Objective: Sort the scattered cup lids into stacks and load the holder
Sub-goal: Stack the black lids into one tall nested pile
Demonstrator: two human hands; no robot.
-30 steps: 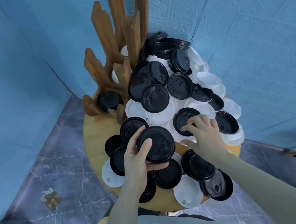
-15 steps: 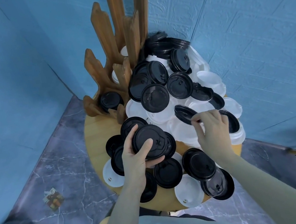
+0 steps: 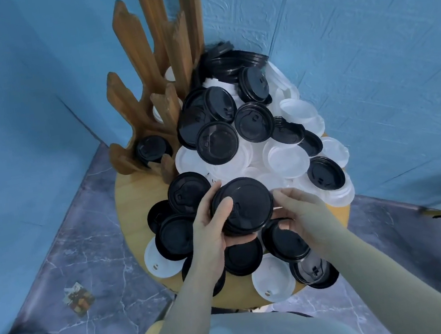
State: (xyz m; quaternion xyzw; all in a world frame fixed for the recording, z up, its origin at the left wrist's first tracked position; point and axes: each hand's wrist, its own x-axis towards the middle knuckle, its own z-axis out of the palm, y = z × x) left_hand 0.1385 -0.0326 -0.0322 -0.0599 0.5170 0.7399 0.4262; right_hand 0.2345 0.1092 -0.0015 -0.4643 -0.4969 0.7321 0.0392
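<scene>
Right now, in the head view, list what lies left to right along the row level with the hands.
Small card on the floor → white lid at the table edge → left hand → held stack of black lids → right hand.
</scene>
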